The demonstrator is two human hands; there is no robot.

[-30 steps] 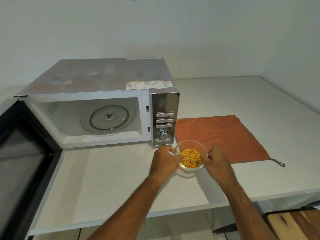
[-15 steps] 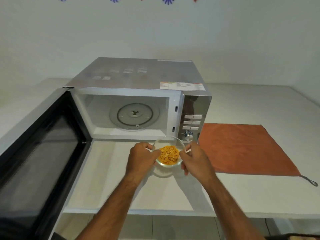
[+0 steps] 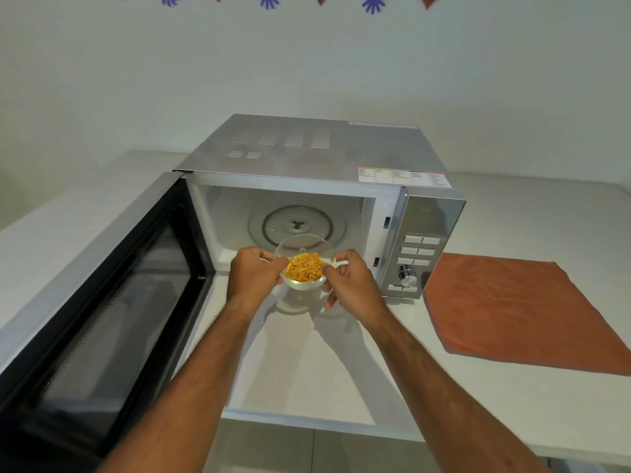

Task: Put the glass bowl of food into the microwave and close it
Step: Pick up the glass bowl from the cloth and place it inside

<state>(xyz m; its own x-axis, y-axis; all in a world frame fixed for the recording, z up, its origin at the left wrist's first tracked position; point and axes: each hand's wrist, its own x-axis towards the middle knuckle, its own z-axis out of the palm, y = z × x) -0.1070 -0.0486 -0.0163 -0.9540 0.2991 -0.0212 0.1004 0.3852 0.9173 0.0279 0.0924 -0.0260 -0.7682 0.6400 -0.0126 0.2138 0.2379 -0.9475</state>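
Note:
A small glass bowl [image 3: 305, 268] of orange pasta-like food hangs in the air just in front of the microwave's opening. My left hand [image 3: 254, 276] grips its left rim and my right hand [image 3: 351, 285] grips its right rim. The silver microwave [image 3: 324, 155] stands on the white counter with its door [image 3: 112, 302] swung wide to the left. Inside, the round glass turntable [image 3: 297, 225] lies bare behind the bowl.
An orange cloth [image 3: 512, 308] lies flat on the counter right of the microwave. The control panel [image 3: 418, 257] with buttons and a knob is on the microwave's right front. The counter's front edge [image 3: 324, 423] runs below my forearms. A white wall stands behind.
Both hands have lifted the bowl off the counter by the cloth and carried it left and forward to the microwave's opening. The view has swung to face the cavity.

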